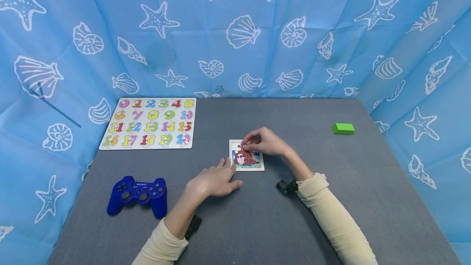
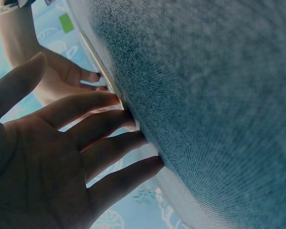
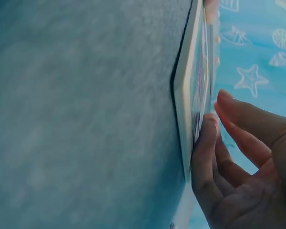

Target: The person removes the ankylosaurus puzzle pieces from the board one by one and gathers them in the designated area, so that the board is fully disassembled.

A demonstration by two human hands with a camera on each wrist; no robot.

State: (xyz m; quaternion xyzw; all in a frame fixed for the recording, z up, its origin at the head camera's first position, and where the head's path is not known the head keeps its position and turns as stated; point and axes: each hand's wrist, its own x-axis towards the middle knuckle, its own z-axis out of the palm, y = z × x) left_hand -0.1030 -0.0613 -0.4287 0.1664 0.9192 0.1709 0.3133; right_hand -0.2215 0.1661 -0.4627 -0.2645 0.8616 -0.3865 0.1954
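Right of the number board (image 1: 145, 121), my left hand (image 1: 215, 180), fingers outstretched, touches the puzzle (image 1: 247, 162); my right hand (image 1: 270, 141) bends over it, grip impossible to tell. Light, level pressure suits best.

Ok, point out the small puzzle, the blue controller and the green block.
Small puzzle (image 1: 248, 159), head view, lower picture area.
Blue controller (image 1: 135, 193), head view, body between the sticks.
Green block (image 1: 344, 127), head view, top face.

A blue seashell-print curtain (image 1: 265, 62) borders the grey table (image 1: 254, 224).
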